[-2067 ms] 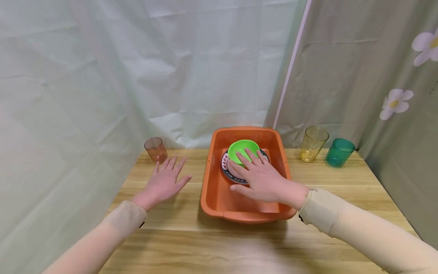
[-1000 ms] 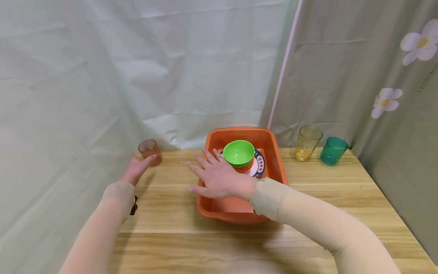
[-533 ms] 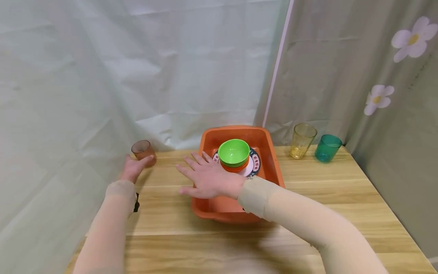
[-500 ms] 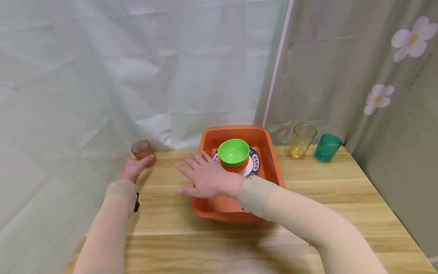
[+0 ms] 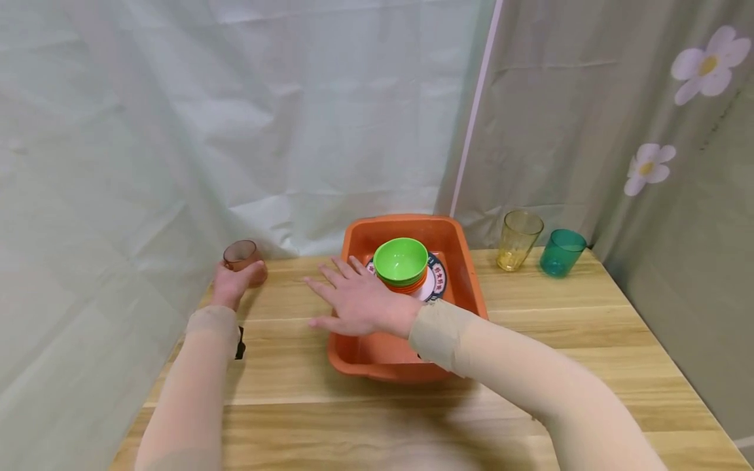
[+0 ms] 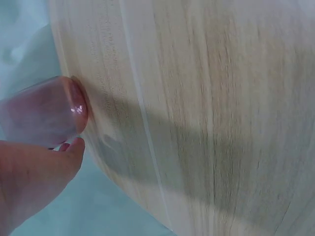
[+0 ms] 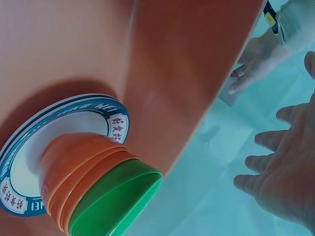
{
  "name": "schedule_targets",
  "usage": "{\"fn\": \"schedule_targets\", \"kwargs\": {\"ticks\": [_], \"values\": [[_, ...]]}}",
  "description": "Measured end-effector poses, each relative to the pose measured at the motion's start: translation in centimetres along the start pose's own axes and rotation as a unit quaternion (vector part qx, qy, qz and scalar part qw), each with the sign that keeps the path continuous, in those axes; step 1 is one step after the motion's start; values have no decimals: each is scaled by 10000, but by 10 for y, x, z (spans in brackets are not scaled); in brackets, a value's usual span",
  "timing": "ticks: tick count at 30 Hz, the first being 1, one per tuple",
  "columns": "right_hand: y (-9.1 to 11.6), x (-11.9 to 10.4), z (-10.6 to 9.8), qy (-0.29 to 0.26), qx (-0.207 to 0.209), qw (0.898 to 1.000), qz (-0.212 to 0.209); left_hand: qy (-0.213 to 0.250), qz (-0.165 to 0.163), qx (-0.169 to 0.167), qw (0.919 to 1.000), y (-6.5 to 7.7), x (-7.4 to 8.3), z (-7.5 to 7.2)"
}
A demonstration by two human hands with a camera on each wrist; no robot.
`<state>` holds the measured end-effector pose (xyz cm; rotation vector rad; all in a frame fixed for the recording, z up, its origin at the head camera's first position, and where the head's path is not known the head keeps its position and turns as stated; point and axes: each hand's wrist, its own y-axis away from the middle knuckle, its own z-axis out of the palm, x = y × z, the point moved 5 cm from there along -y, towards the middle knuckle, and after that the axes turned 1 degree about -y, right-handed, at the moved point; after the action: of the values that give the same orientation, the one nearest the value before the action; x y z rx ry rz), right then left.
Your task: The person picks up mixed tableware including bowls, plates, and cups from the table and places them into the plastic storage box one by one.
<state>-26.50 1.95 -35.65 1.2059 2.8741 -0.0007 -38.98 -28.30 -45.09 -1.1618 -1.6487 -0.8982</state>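
Note:
At the table's far left, a clear reddish-brown cup [image 5: 243,253] stands upright, and my left hand [image 5: 230,284] grips its side, thumb toward me. The left wrist view shows the cup [image 6: 42,113] by the table edge, with thumb and a fingertip near its base; the other fingers are hidden. My right hand [image 5: 360,302], fingers spread, hovers over the left side of an orange basin [image 5: 406,374] and holds nothing. Inside the basin, a stack of green and orange bowls [image 5: 402,260] sits on a blue-rimmed white plate [image 5: 437,278].
A yellow tumbler [image 5: 520,242] and a shorter teal cup [image 5: 562,253] stand at the table's back right. Pale curtains [image 5: 330,118] hang behind and at both sides of the wooden table [image 5: 283,425].
My left hand has moved to the reddish-brown cup and curled around it. From above the bowls, my right hand has moved left to the basin's side. The head view has turned slightly right.

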Motion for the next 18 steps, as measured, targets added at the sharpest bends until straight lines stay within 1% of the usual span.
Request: {"fn": "schedule_targets", "kwargs": {"ticks": [3, 7, 10, 14, 18], "values": [[0, 1, 0, -51, -19, 10000, 23, -40, -23, 37, 10000, -2, 0, 0], [2, 1, 1, -41, -11, 10000, 20, -406, -38, 40, 9992, -4, 1, 0], [3, 2, 1, -16, -30, 10000, 54, -499, -70, 121, 9987, -4, 2, 2], [4, 4, 3, -85, -67, 9999, 104, -225, -67, 215, 9995, -3, 3, 5], [5, 5, 4, -123, -61, 9999, 92, -265, 88, 103, 9996, -1, 7, 8]]}}
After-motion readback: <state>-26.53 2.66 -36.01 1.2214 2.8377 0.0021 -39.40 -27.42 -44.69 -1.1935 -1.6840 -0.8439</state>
